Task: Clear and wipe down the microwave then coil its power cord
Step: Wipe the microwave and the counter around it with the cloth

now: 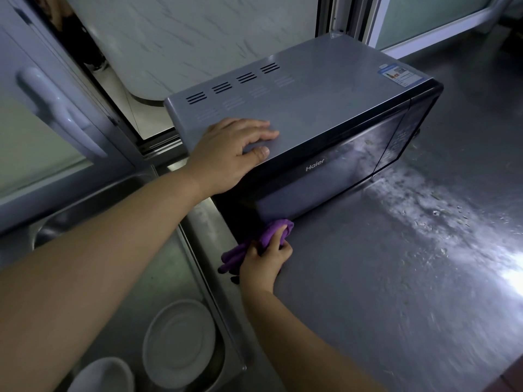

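Easily shoved off-square — left hand (229, 154) flat, fingers spread on microwave (311, 114); right hand (266, 264) clutching cloth (271, 233) low.

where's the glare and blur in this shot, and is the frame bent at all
Head view: strong glare on the steel counter at the right edge, streaked motion blur there too; the window frame bows from the wide-angle lens; the microwave and the purple cloth in the right hand stay fairly sharp, though dim.
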### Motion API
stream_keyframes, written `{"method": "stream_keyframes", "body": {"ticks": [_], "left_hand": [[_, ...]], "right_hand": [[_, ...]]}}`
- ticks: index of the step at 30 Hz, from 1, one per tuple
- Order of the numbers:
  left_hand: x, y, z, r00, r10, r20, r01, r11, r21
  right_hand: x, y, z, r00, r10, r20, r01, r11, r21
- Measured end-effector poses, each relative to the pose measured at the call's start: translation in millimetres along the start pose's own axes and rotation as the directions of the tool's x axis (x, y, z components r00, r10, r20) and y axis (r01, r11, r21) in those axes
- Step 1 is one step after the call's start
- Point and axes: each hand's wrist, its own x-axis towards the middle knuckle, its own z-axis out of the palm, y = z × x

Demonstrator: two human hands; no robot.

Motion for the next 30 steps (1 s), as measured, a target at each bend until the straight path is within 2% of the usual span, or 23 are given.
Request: {"method": "stream_keyframes", "body": {"ticks": [6,13,19,21,26,30], "left_hand": [[-0.6,1.6,-1.2,1.000,-0.005,-0.014,0.004,1.000,-0.010],[-0.6,2.7,-1.7,1.000,-0.012,-0.002,0.012,1.000,-0.005],[-0.3,1.7,-0.8,1.000,-0.014,-0.007,0.014,1.000,0.000],[-0.6,1.4,-0.3,1.000,-0.007,-0.004,0.007,1.000,0.001],[-0.6,1.9,-0.2,1.000,-0.004,-0.016,0.004,1.000,0.001],[-0.8,0.2,1.2,1.000,0.003,-0.011,-0.003,1.000,-0.002]], "right_hand": [[-4.7,-10.2,-0.3,1.000,0.024,0.006,-0.024,0.999,0.030],[-50.2,-48.5,11.8,0.967,-0.252,-0.038,0.252,0.922,0.295],[-56.9,-47.6,15.6,0.924,-0.371,-0.095,0.377,0.840,0.390],[-53.1,-38.4,20.6,0.942,-0.329,-0.071,0.329,0.855,0.402],[-32.1,-5.3,22.8,0.989,-0.108,-0.101,0.129,0.961,0.245],[-17.8,9.9,15.0,0.998,0.024,-0.049,-0.013,0.978,0.209]]}}
